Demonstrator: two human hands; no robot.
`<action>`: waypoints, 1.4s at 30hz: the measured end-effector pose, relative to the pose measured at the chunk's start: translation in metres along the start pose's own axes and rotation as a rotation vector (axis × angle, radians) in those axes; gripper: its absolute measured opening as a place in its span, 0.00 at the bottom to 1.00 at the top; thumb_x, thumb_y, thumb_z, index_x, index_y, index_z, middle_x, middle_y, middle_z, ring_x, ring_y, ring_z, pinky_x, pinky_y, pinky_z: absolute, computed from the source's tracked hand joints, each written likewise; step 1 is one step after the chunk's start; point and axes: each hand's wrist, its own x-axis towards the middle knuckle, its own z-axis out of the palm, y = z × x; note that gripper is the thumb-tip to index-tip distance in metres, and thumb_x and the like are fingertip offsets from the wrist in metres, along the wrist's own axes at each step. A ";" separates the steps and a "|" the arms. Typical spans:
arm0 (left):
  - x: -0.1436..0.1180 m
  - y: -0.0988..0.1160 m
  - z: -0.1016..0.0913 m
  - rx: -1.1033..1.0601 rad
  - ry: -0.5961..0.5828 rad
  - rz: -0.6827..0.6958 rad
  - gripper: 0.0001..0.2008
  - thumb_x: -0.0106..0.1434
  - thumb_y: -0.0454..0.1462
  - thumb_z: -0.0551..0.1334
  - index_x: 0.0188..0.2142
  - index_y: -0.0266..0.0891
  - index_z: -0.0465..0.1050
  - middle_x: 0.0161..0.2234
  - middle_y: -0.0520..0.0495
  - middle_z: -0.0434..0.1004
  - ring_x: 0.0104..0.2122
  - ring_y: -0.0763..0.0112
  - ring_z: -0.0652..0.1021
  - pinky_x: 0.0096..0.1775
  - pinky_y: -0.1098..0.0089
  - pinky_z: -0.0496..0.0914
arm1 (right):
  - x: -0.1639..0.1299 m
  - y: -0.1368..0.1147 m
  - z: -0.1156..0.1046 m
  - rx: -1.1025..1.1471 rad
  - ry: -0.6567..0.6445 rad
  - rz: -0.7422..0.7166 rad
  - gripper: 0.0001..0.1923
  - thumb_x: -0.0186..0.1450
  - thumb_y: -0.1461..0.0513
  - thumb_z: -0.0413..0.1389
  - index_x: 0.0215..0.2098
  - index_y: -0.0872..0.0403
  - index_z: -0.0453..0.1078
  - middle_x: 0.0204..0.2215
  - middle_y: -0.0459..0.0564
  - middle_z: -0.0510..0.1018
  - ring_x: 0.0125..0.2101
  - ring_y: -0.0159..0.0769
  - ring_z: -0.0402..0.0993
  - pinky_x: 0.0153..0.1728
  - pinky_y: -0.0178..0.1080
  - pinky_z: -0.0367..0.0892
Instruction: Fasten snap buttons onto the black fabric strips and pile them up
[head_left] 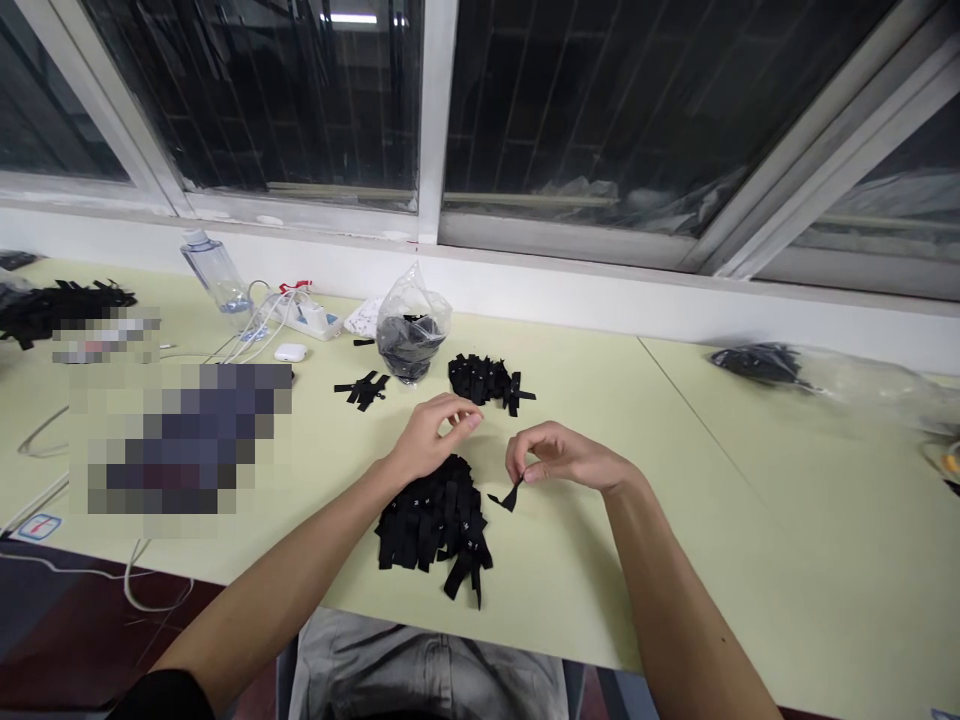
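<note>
— What is seen of the surface and the room?

— A pale yellow-green tabletop (600, 560) is set under a row of dark windows (615, 100) with white frames; a seam is seen running from the far edge toward the right. A black strip (510, 495) is pinched between thumb and fingertips of the right hand (559, 458), just above the tabletop near its middle. The left hand (433, 432) is held beside it, fingers curled loosely with thumb and forefinger close together; nothing can be made out between them. A large pile of black strips (435, 520) is laid near the front edge, under the left wrist.

— And further back?

— A smaller pile (484, 380) and a few loose strips (364, 388) are placed toward the far edge, beside a clear plastic bag (411, 325) (dark pieces are held inside). A water bottle (217, 275), a white power strip (304, 315) and an earbud case (290, 352) are grouped at the far left.

— What is hard to make out?

— A patch at the left is pixelated. Dark heaps at the left edge (52, 305) and the right edge (757, 362) are blurred, and both forearms are cut off by the bottom of the frame.
</note>
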 end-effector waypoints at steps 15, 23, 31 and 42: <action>-0.004 -0.002 0.013 -0.105 -0.141 -0.021 0.10 0.64 0.44 0.63 0.37 0.40 0.78 0.37 0.44 0.79 0.39 0.64 0.77 0.46 0.65 0.69 | 0.016 0.024 0.002 0.100 0.491 -0.194 0.12 0.60 0.53 0.64 0.32 0.52 0.71 0.30 0.49 0.73 0.31 0.37 0.70 0.37 0.43 0.67; 0.001 -0.029 0.012 -0.168 0.088 -0.187 0.12 0.58 0.45 0.68 0.34 0.38 0.79 0.34 0.45 0.80 0.35 0.66 0.77 0.39 0.67 0.70 | 0.018 0.023 0.002 0.157 0.536 -0.277 0.11 0.62 0.54 0.63 0.31 0.51 0.69 0.28 0.48 0.73 0.30 0.35 0.67 0.36 0.41 0.64; 0.001 -0.028 0.006 -0.046 0.071 -0.098 0.07 0.59 0.42 0.67 0.32 0.41 0.79 0.34 0.47 0.80 0.39 0.65 0.76 0.43 0.65 0.69 | 0.039 0.019 0.028 -0.245 0.833 -0.345 0.09 0.64 0.54 0.61 0.34 0.50 0.72 0.33 0.50 0.76 0.34 0.39 0.69 0.38 0.43 0.65; 0.000 -0.026 0.008 -0.245 0.044 -0.175 0.14 0.58 0.41 0.67 0.31 0.39 0.62 0.27 0.54 0.72 0.29 0.73 0.74 0.34 0.73 0.65 | 0.054 0.016 0.057 -0.541 0.751 -0.388 0.08 0.70 0.58 0.54 0.42 0.48 0.75 0.39 0.50 0.79 0.42 0.43 0.71 0.45 0.46 0.66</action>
